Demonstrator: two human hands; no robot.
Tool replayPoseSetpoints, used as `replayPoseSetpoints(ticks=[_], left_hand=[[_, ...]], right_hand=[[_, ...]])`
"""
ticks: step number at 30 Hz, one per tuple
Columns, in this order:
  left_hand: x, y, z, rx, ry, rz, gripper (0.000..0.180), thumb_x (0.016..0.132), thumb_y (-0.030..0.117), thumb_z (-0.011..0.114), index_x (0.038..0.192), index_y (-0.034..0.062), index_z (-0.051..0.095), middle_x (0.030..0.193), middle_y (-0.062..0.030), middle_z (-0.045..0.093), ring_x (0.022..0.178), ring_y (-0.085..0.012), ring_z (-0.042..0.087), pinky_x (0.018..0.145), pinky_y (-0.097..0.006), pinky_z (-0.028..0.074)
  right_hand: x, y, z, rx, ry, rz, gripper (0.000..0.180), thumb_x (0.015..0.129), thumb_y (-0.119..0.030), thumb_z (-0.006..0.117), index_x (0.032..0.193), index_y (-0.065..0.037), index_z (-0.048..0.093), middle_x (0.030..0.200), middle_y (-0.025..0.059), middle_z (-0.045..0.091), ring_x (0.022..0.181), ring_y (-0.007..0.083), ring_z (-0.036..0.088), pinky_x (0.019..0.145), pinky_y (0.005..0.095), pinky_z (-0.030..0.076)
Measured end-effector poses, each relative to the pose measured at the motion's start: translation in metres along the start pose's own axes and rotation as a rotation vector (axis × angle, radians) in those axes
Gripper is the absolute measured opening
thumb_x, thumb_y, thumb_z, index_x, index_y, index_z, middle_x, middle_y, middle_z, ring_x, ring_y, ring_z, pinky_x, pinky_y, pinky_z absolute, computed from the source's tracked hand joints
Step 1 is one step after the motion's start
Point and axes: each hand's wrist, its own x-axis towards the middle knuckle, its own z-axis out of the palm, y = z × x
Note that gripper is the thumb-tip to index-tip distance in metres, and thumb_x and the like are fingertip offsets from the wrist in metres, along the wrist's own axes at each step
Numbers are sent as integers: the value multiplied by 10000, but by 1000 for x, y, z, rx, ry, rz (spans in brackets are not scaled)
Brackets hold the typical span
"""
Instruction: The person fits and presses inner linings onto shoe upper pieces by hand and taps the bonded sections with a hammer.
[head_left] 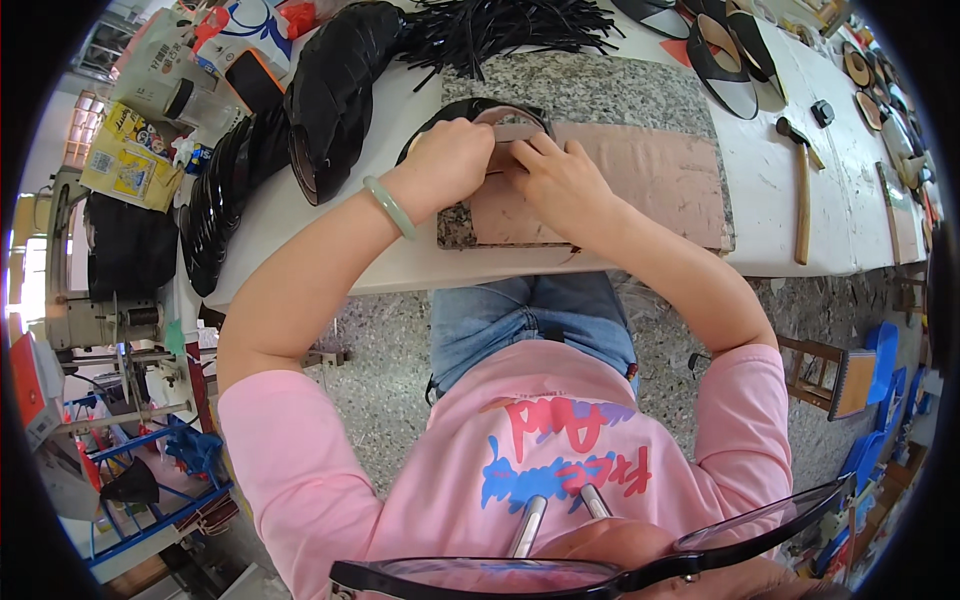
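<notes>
A black curved shoe piece with a paler lining lies over the far left part of a pink sheet. The sheet rests on a speckled stone slab. My left hand, below a pale green bangle, is closed with its fingers pinching the piece's near edge. Close beside it, my right hand has its fingers curled on the right end of the same piece. The fingertips of both hands are partly hidden, as is the piece's near side.
Bundled black shoe parts lie to the left, with black strips behind the slab. A hammer and black sandals are on the right of the white table. A phone and clear jar are at far left.
</notes>
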Motion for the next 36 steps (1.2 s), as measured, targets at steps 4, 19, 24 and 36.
replayPoseSetpoints(ticks=[4,19,24,36], left_hand=[[2,-11,-7,-118,-63,47,164,804,119,619,840,-41,613,779,-251,655,746,-424,648,682,-478,529],[-8,35,-67,-747,934,3,253,876,248,685,1007,36,644,924,-93,658,815,-198,622,740,-310,490],[10,58,13,-359,514,155,321,793,327,728,903,31,672,918,-85,636,908,-246,595,743,-379,503],[19,72,-19,-17,28,209,129,706,170,681,758,56,714,834,-151,656,799,-307,682,645,-421,542]], right_hand=[[4,1,3,76,-36,-23,224,798,-136,581,995,-98,680,1089,25,535,1089,203,489,766,370,467],[-43,38,-27,2013,403,705,269,1010,-267,503,1009,-26,622,818,44,642,775,122,607,665,217,442],[-72,61,-17,1301,315,766,247,929,-198,606,1095,-15,603,1018,80,637,945,207,599,775,310,475],[-42,50,-43,109,-137,51,108,720,-62,630,822,-69,665,964,87,615,950,279,575,817,388,477]])
